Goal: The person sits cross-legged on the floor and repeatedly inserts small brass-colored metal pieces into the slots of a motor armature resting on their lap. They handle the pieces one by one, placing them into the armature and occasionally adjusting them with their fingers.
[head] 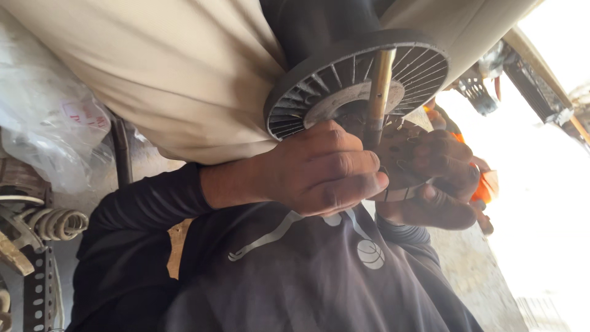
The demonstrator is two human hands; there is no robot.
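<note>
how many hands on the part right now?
2. The left hand grips in front of the finned round part; the right hand holds behind it, partly hidden.

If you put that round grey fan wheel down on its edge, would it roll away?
Probably yes: the fan wheel has a round rim, so on edge it would likely roll. Its thin blades look easy to snap. The rod through its middle looks stiff and would hinder rolling.

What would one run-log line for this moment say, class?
left hand: grips metal rod | right hand: holds perforated disc | finned round part above
</note>
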